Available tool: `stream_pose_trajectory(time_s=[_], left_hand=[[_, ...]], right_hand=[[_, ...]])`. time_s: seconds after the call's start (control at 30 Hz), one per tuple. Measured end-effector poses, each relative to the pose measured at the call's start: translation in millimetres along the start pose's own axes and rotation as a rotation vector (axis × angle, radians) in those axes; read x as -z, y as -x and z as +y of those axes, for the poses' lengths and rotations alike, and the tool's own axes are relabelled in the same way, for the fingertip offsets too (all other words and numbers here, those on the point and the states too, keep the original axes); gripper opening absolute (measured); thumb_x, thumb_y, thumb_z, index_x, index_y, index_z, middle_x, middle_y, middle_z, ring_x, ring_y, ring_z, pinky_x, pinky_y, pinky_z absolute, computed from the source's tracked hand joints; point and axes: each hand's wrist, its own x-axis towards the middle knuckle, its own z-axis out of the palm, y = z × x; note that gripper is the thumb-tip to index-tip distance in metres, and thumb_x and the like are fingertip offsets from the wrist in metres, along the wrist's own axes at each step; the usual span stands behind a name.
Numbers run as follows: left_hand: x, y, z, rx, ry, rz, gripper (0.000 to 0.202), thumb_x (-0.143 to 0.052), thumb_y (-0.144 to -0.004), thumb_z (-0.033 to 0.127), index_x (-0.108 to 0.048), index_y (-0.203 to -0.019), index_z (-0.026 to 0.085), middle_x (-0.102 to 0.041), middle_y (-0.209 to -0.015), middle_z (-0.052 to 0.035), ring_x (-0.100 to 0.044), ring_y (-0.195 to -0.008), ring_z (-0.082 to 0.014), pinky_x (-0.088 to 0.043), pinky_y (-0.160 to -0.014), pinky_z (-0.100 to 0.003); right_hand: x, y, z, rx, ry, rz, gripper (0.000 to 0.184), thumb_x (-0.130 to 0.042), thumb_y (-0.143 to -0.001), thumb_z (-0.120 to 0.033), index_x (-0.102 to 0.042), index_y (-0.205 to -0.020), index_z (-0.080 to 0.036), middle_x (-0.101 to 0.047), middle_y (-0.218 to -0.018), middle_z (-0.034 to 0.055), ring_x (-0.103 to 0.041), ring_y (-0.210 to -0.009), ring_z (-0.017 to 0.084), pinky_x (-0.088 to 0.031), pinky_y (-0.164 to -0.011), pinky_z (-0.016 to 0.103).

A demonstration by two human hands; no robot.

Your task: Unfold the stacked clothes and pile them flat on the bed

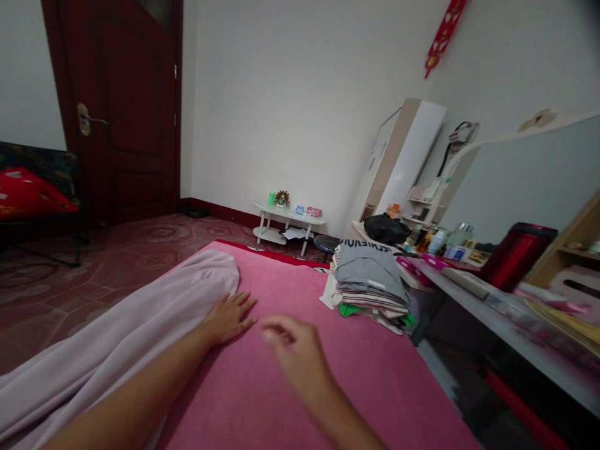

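Observation:
My left hand [231, 317] lies flat with fingers spread, partly on the edge of a pale lilac cloth [187, 281] and partly on the pink bed cover [281, 281]. The cloth is long, loosely creased, and runs along the left side of the bed under my left forearm. To its right, my right hand [297, 353] hovers over the cover, slightly blurred. Its fingers are loosely curled, with a gap by the thumb and nothing visible in them. Beyond it, a stack of folded clothes [370, 275] sits at the bed's right edge, a grey lettered shirt on top.
At right, a dressing table [450, 290] with a mirror holds a dark red thermos [518, 256], bottles and a black bag [387, 228]. A small white table [288, 214] and a round stool [327, 242] stand beyond the bed. A chair with a red bag [32, 194] is at left.

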Motion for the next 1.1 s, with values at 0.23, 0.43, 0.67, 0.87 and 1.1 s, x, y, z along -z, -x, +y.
stream_pose_trajectory(time_s=[0.23, 0.43, 0.67, 0.87, 1.1], left_hand=[[-5.8, -3.5, 4.1, 0.026, 0.001, 0.033, 0.063, -0.027, -0.089, 0.061, -0.039, -0.142, 0.029, -0.032, -0.151, -0.0091, -0.03, -0.137, -0.028, -0.015, -0.111, -0.05], [-6.0, -1.9, 4.6, 0.01, -0.011, 0.053, 0.063, -0.025, -0.09, 0.06, -0.038, -0.143, 0.027, -0.032, -0.151, -0.0103, -0.03, -0.137, -0.0279, -0.015, -0.11, -0.051], [-6.0, -1.6, 5.8, 0.021, 0.016, 0.053, 0.062, -0.027, -0.09, 0.059, -0.04, -0.141, 0.027, -0.033, -0.151, -0.0098, -0.03, -0.138, -0.0275, -0.014, -0.111, -0.05], [-6.7, -0.9, 5.5, 0.029, 0.012, 0.067, 0.061, -0.028, -0.09, 0.058, -0.04, -0.142, 0.027, -0.033, -0.15, -0.0093, -0.031, -0.137, -0.0281, -0.014, -0.111, -0.05], [-5.4, -0.5, 4.2, 0.019, 0.016, 0.066, 0.061, -0.029, -0.089, 0.059, -0.043, -0.139, 0.027, -0.035, -0.15, -0.0097, -0.032, -0.136, -0.0284, -0.016, -0.111, -0.051]], right_hand=[[189.9, -93.5, 133.0, -0.12, 0.978, 0.424, 0.039, -0.049, -0.072, -0.007, -0.065, -0.108, -0.014, -0.057, -0.123, 0.0134, -0.05, -0.113, 0.024, -0.037, -0.098, 0.035], [246.8, -93.3, 158.5, -0.21, 1.326, 0.242, 0.019, -0.05, -0.085, -0.022, -0.069, -0.088, -0.019, -0.062, -0.108, 0.0093, -0.054, -0.1, 0.023, -0.039, -0.08, 0.032], [248.3, -98.8, 162.9, -0.237, 1.328, 0.065, 0.018, -0.055, -0.083, -0.023, -0.066, -0.098, -0.02, -0.066, -0.103, 0.007, -0.059, -0.096, 0.019, -0.039, -0.074, 0.027], [249.4, -104.1, 152.6, -0.338, 1.316, 0.126, 0.017, -0.051, -0.084, -0.017, -0.067, -0.081, -0.013, -0.069, -0.089, 0.0136, -0.064, -0.081, 0.021, -0.04, -0.069, 0.029], [205.4, -126.9, 93.6, -0.28, 1.188, 0.448, 0.035, -0.029, -0.092, -0.018, -0.06, -0.098, -0.003, -0.066, -0.085, 0.0219, -0.062, -0.078, 0.026, -0.041, -0.069, 0.033]])
